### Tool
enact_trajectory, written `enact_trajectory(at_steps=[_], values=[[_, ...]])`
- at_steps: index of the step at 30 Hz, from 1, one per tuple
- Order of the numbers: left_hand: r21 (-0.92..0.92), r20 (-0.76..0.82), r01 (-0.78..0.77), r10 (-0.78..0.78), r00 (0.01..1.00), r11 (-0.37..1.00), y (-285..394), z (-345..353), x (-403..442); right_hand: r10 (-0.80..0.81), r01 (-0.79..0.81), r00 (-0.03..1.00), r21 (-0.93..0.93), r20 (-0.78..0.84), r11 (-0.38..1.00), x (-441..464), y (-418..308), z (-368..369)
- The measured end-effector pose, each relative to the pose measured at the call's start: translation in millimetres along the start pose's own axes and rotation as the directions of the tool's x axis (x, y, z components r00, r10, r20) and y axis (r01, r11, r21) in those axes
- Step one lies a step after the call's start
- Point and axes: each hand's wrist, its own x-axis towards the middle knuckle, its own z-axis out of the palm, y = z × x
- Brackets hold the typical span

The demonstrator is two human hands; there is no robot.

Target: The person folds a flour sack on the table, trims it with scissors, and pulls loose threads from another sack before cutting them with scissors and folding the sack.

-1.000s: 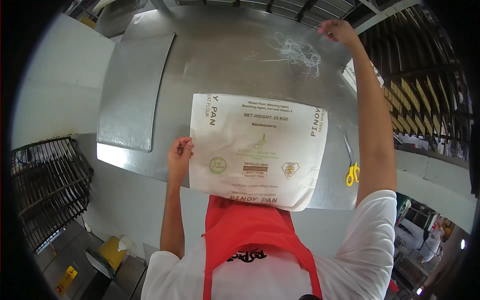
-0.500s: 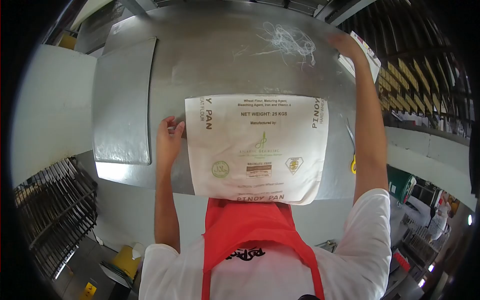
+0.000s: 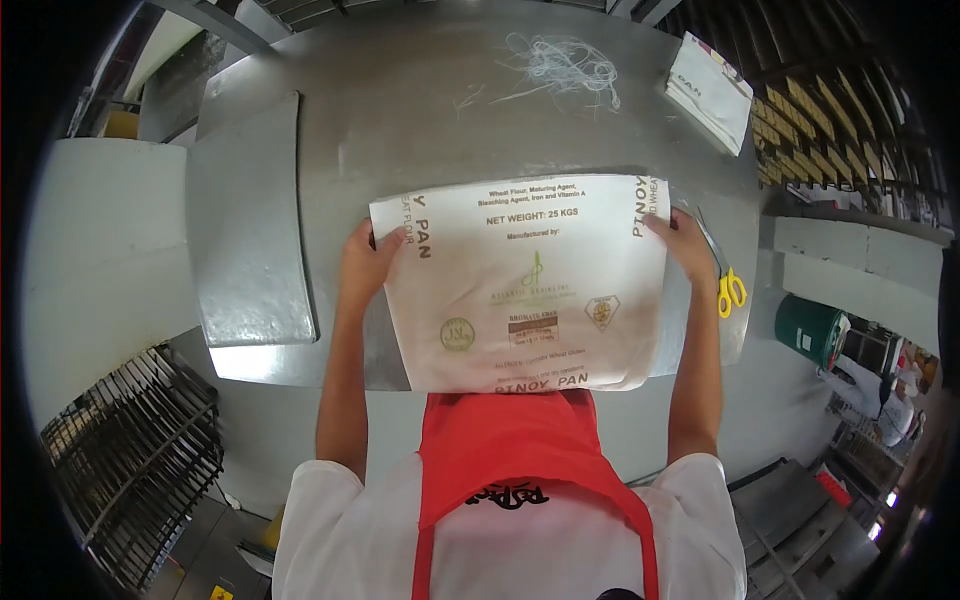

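Note:
A white printed flour sack lies at the near edge of the metal table, its lower end by my red apron. My left hand grips the sack's left edge near the upper corner, thumb on top and fingers beneath. At the opposite edge, my right hand pinches the sack in the same way. Yellow-handled scissors lie just right of my right hand.
A tangle of white thread sits at the back of the table. Folded sacks are stacked at the far right corner. A metal sheet lies along the left side. Dark racks stand at lower left.
My right hand has come back from the folded sacks at the far right to the flour sack's right edge. My left hand has closed on the left edge.

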Motion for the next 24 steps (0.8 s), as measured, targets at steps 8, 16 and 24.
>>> enact_trajectory(at_steps=[8, 16, 24], values=[[-0.235, 0.082, -0.072, 0.094, 0.992, 0.969, 87, -55, -31, -0.15, 0.155, 0.988, 0.348, -0.043, 0.925, -29, -23, -64], [-0.291, -0.195, -0.518, 0.48, 0.855, 0.805, 251, -145, -94, -0.614, 0.672, 0.734, 0.446, -0.291, 0.592, -88, -155, -183], [0.085, -0.094, -0.362, 0.37, 0.924, 0.928, 189, -166, -198, -0.608, 0.627, 0.774, 0.081, -0.175, 0.775, -214, -82, -174]])
